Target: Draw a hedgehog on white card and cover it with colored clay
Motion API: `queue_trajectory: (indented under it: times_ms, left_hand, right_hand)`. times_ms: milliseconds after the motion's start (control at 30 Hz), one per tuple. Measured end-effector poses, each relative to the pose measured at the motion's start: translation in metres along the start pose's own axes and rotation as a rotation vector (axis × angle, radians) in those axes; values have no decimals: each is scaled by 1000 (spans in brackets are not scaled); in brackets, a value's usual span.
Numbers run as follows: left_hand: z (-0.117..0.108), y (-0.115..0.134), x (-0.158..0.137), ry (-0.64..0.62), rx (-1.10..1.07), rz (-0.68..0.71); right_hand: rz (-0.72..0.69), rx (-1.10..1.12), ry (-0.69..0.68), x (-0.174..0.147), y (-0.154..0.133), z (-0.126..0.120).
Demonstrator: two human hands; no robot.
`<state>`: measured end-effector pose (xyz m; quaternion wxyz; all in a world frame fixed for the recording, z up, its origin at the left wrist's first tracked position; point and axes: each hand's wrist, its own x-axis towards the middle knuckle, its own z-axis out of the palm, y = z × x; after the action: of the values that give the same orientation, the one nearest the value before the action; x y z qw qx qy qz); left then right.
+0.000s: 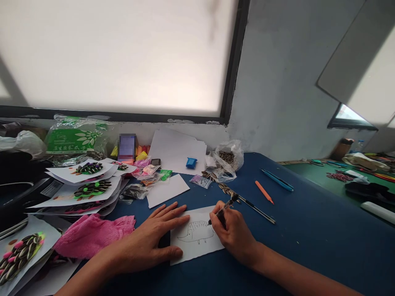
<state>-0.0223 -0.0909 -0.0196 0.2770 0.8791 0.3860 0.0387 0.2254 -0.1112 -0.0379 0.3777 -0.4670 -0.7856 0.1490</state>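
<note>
A small white sheet of paper (185,255) lies on the dark blue table, bearing a line drawing of a hedgehog (197,233) with a pointed snout, short legs and small marks over its back. My left hand (165,234) lies flat with fingers stretched out, thumb and fingertips on the sheet's left edge. In my right hand (230,228) is a black pen (224,209), pinched between thumb and fingers. Its tip is at the upper right of the hedgehog's back. The lower right of the sheet is hidden under my right hand.
Cards with sunflower-seed pictures (92,189) are stacked left, beside a pink cloth (95,236). Behind are blank paper (168,191), small clay packets (151,168) and a bag of seeds (228,158). An orange marker (264,192), blue pen-like tool (277,180) and another pen (257,209) lie right.
</note>
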Motion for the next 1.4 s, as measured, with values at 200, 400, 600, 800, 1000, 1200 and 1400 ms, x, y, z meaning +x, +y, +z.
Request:
queue_trajectory:
  times_ms: [200, 400, 600, 800, 1000, 1200, 1400]
  left_hand:
    - [2, -3, -1, 8, 13, 11]
    - [2, -6, 0, 21, -4, 33]
    - [2, -4, -1, 14, -6, 21]
    - [2, -3, 1, 19, -6, 29]
    - [0, -1, 1, -10, 22, -5]
    - [0, 0, 1, -12, 20, -9]
    - [-1, 1, 1, -17, 30, -12]
  right_hand:
    - [-15, -64, 29, 0, 4, 0]
    - [-24, -65, 17, -1, 5, 1]
    - [-21, -66, 10, -1, 4, 0]
    - [-37, -72, 18, 0, 4, 1]
    - [-1, -45, 16, -1, 3, 0]
    - [-7, -46, 5, -2, 4, 1]
    - [-17, -59, 3, -1, 4, 0]
